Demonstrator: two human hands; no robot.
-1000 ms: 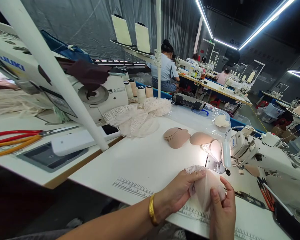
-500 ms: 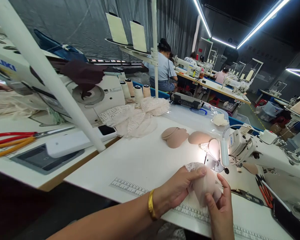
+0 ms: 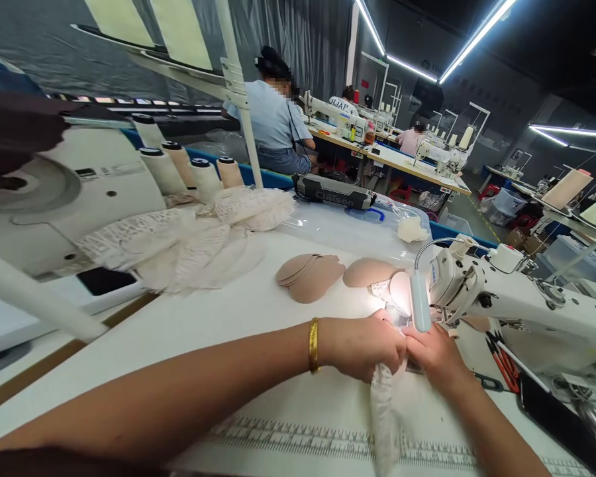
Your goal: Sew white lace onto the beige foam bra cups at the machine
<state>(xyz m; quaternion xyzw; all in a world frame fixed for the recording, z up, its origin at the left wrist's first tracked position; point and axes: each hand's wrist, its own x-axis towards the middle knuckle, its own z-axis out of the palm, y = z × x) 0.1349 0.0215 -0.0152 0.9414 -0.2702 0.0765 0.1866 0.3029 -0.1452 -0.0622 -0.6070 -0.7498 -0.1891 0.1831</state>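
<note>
My left hand (image 3: 370,346), with a gold bracelet (image 3: 313,344) at the wrist, is closed on a piece of white lace fabric (image 3: 381,404) that hangs down over the table's near edge. My right hand (image 3: 436,352) pinches the same piece, its fingertips meeting the left ones. Both hands are close below the lamp and needle area of the white sewing machine (image 3: 506,291). My hands hide most of the piece and the needle plate. Just behind them lies a brightly lit beige bra cup (image 3: 400,289) with lace.
Beige foam cups (image 3: 312,278) lie on the white table, with another cup (image 3: 369,272) beside them. Lace pieces (image 3: 183,245) are heaped at left near thread cones (image 3: 206,179). Orange-handled scissors (image 3: 507,368) and a black phone (image 3: 559,421) lie at right. A co-worker (image 3: 273,119) sits beyond.
Both hands moved away from me, up to the machine's needle area, taking the beige cup and lace along. The view turned right and came closer to the machine.
</note>
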